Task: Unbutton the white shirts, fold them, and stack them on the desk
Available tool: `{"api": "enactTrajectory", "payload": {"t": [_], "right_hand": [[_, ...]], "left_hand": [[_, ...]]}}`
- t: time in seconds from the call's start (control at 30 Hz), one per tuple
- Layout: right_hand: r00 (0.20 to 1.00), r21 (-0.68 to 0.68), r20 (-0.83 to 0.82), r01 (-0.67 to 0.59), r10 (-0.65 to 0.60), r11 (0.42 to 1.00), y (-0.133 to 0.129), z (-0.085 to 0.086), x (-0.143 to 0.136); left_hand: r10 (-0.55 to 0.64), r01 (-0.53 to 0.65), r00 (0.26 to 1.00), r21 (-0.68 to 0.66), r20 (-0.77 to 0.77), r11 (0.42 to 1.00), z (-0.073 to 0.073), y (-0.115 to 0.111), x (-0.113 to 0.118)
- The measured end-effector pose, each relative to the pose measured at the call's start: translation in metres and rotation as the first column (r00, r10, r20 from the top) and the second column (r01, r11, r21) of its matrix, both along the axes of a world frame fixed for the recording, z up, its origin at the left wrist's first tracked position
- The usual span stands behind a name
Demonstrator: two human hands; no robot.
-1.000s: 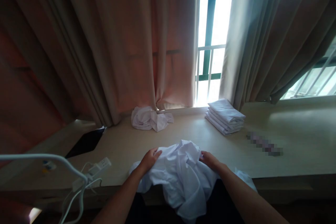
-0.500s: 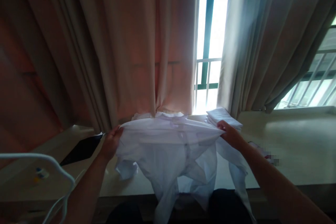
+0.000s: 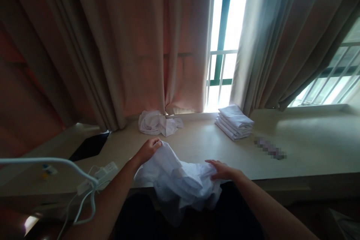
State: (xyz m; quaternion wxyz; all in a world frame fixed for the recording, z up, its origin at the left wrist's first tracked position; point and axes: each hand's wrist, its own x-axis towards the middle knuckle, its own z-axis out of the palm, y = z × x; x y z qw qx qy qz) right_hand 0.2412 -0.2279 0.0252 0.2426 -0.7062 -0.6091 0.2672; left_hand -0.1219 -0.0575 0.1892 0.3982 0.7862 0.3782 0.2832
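Observation:
A white shirt point(image 3: 180, 176) hangs bunched over the front edge of the table, its lower part falling toward my lap. My left hand point(image 3: 150, 148) is closed on it and lifts one end into a peak. At the other end my right hand point(image 3: 221, 169) rests against the cloth with its fingers stretched out; some fingertips are hidden by the fabric. Beyond them, a crumpled white garment point(image 3: 153, 123) lies near the curtain. A stack of folded white garments point(image 3: 234, 122) sits to the right of it.
Long curtains point(image 3: 135, 45) hang behind the table point(image 3: 309, 146). At left are a black flat object point(image 3: 90, 146), a white power strip point(image 3: 105, 172), a small bottle point(image 3: 50, 169) and a pale cable point(image 3: 56, 160) crossing the foreground. A blurred-out item point(image 3: 270, 148) lies at right.
The shirt was stretched wide between both hands; now it is gathered and lower. My hands have come closer together, and the right one has loosened its pinch.

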Motion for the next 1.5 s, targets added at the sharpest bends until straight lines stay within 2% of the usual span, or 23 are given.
{"api": "enactTrajectory", "payload": {"t": [0.1,0.2,0.27,0.37,0.47,0.57,0.67,0.73,0.83,0.9,1.0,1.07,1.2,1.3,1.37,1.4,1.43,1.5], "right_hand": [[0.986,0.000,0.089,-0.141,0.140,0.990,0.011,-0.011,-0.033],[0.965,0.018,0.157,-0.217,0.212,0.976,0.018,-0.013,-0.053],[0.960,0.043,0.188,-0.219,0.208,0.975,0.021,-0.009,-0.056],[0.963,0.078,0.184,-0.214,0.197,0.974,0.023,0.007,-0.045],[0.958,0.089,0.139,-0.265,0.252,0.960,0.022,0.037,-0.025],[0.942,0.107,0.121,-0.326,0.313,0.939,0.019,0.082,-0.006],[0.937,0.161,0.133,-0.343,0.324,0.926,0.014,0.136,0.009],[0.948,0.227,0.139,-0.313,0.288,0.922,0.011,0.170,0.016],[0.966,0.262,0.039,-0.257,0.256,0.930,0.008,0.203,0.023],[0.966,0.250,-0.085,-0.217,0.245,0.944,0.006,0.207,0.024],[0.946,0.207,-0.223,-0.189,0.234,0.960,0.004,0.191,0.023],[0.947,0.166,-0.209,-0.213,0.245,0.963,0.003,0.173,0.021],[0.959,0.040,-0.062,-0.274,0.276,0.961,0.002,0.137,0.022],[0.952,-0.024,-0.065,-0.301,0.299,0.953,0.004,0.122,0.027],[0.957,0.006,-0.062,-0.285,0.285,0.959,0.007,0.126,0.032],[0.961,0.034,-0.055,-0.268,0.270,0.963,0.008,0.134,0.035],[0.967,0.070,-0.045,-0.246,0.250,0.967,0.008,0.146,0.040],[0.979,0.154,-0.018,-0.198,0.203,0.968,0.004,0.183,0.052]], "left_hand": [[-0.024,0.028,0.998,0.054,-0.062,0.998,0.004,0.005,-0.006],[-0.035,0.048,0.993,0.110,-0.114,0.993,0.008,0.012,-0.018],[-0.009,0.026,0.993,0.142,-0.118,0.990,0.008,0.018,-0.029],[0.088,-0.076,0.993,0.136,-0.080,0.988,0.008,0.028,-0.047],[0.186,-0.182,0.982,0.092,-0.035,0.979,0.011,0.033,-0.064],[0.190,-0.188,0.982,0.050,-0.021,0.981,0.027,0.031,-0.075],[0.016,-0.013,0.997,0.040,-0.079,0.999,0.055,0.029,-0.085],[-0.103,0.112,0.984,0.060,-0.143,0.992,0.075,0.030,-0.092],[-0.143,0.150,0.974,0.030,-0.174,0.988,0.095,0.036,-0.101],[-0.114,0.117,0.983,0.016,-0.145,0.993,0.099,0.043,-0.104],[-0.042,0.051,0.994,0.083,-0.102,0.995,0.093,0.054,-0.105],[-0.010,0.023,0.996,0.134,-0.094,0.991,0.085,0.059,-0.105],[0.011,0.011,0.994,0.202,-0.107,0.979,0.067,0.058,-0.107],[0.044,-0.024,0.996,0.230,-0.083,0.973,0.056,0.051,-0.101],[0.050,-0.033,0.996,0.225,-0.071,0.974,0.055,0.047,-0.093],[0.047,-0.031,0.996,0.216,-0.073,0.976,0.059,0.046,-0.090],[0.040,-0.022,0.996,0.200,-0.085,0.980,0.065,0.045,-0.087],[0.005,0.013,0.993,0.150,-0.120,0.989,0.084,0.044,-0.085]]}}
